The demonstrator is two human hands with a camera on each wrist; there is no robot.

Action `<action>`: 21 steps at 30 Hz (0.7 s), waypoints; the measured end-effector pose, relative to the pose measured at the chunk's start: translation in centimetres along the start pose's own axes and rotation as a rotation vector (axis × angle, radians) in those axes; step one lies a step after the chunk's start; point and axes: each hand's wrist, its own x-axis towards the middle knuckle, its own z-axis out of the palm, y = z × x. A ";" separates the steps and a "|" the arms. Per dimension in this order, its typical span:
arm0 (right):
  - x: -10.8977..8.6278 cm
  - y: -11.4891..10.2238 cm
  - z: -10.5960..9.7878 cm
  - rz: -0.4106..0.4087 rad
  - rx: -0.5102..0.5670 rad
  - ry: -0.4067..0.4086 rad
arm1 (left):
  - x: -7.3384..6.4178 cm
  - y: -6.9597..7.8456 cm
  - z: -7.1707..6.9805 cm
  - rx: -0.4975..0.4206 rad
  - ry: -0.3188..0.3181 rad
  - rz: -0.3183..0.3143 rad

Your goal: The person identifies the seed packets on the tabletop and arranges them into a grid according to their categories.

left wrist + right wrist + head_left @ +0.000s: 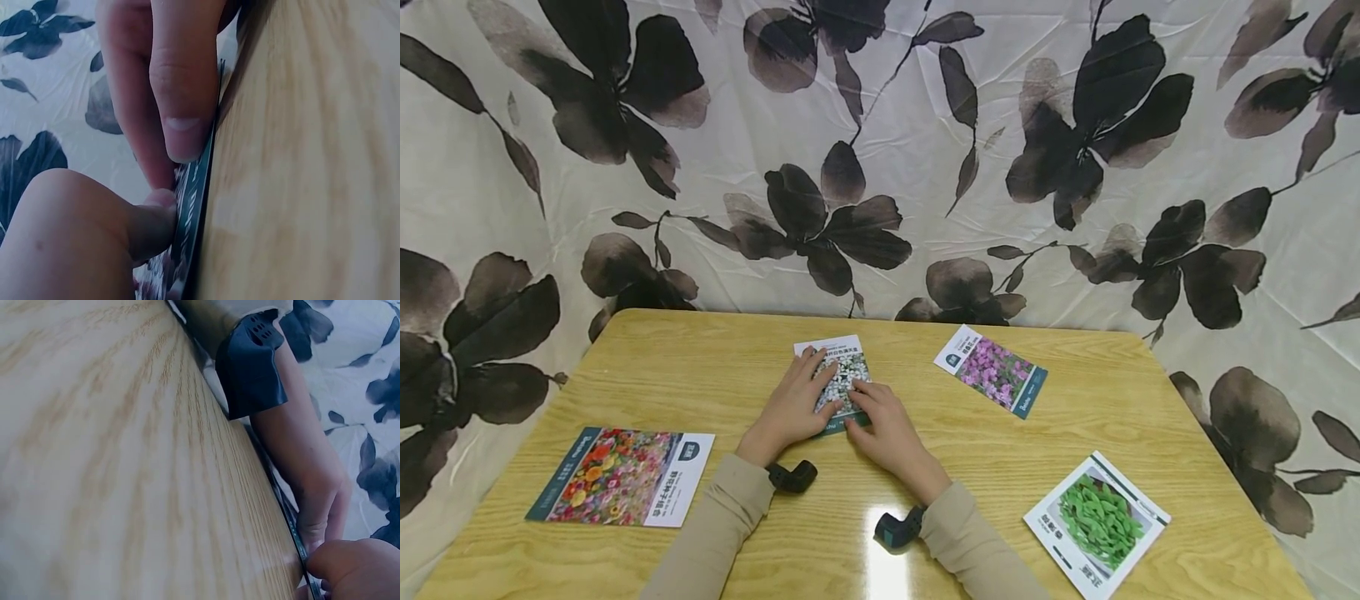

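Observation:
A seed packet [852,364] with white flowers lies on the table near its back edge, its teal end toward me. My left hand [792,406] rests across its left part with fingers extended, hiding some of the print. On the packet's right side, near the teal end, my right hand [889,431] touches it with its fingertips. Seen from the left wrist, the left thumb [182,94] presses on the packet's face, and the right thumb [156,228] sits close by. The right wrist view shows both hands low over the packet's thin edge [294,528].
A packet with mixed bright flowers [617,479] lies at the left. One with purple flowers [996,371] is at the back right, and a white packet with green leaves [1097,525] at the front right. Behind the wooden table [820,550] hangs a floral cloth [940,167].

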 end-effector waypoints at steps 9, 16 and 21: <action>0.0 0.0 0.1 -0.013 -0.031 0.032 | 0.2 0.2 0.1 0.037 0.026 0.013; 0.1 -0.2 0.0 0.000 -0.038 0.017 | 0.2 0.4 0.3 0.042 0.032 0.007; 0.0 -0.1 0.0 0.010 -0.047 0.012 | 0.3 0.5 0.5 0.058 0.032 0.020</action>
